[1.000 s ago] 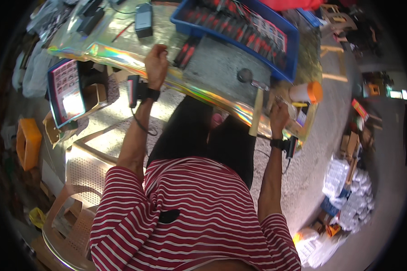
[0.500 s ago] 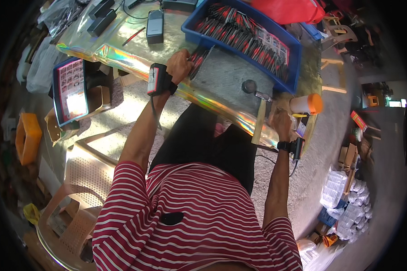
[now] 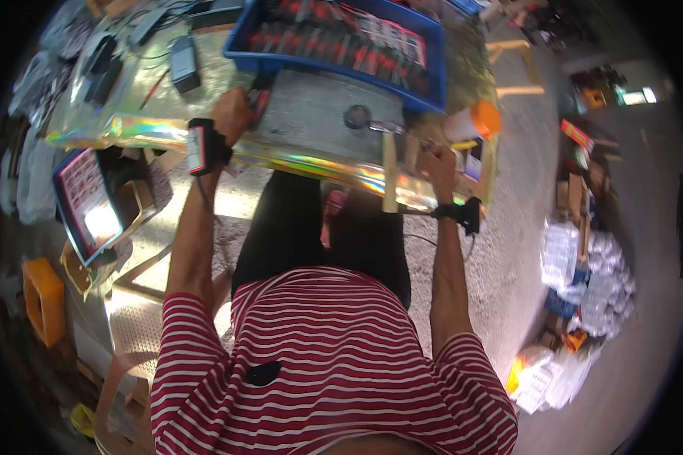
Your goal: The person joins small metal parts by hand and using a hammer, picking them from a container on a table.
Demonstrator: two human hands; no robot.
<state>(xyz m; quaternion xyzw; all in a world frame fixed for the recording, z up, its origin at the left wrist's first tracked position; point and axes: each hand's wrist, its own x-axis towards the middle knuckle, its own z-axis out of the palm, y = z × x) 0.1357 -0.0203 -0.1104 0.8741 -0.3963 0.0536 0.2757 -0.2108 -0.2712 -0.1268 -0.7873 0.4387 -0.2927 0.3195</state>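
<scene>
My left hand (image 3: 232,115) rests at the table's near edge, beside a short row of red-and-black pieces (image 3: 259,100). Its fingers are blurred, so their grip is unclear. To the right of those pieces lies a flat grey slab (image 3: 311,106) bearing a round dark metal piece (image 3: 357,116). A hammer (image 3: 389,163) has its head on the slab's right side and its wooden handle over the edge. Just right of the hammer, my right hand (image 3: 440,168) is closed, fingertips together over a small brown tray-like spot; what they pinch is too small to name.
Behind the slab stands a blue crate (image 3: 334,67) full of red-and-black pieces. A white jar with an orange lid (image 3: 478,120) is at the right. Dark grey boxes (image 3: 183,64) and a red pen-like stick (image 3: 154,89) lie left. A plastic chair (image 3: 129,326) stands lower left.
The whole view has shifted, so the table and both hands sit farther left and higher. Both hands keep about the same places relative to the slab and hammer.
</scene>
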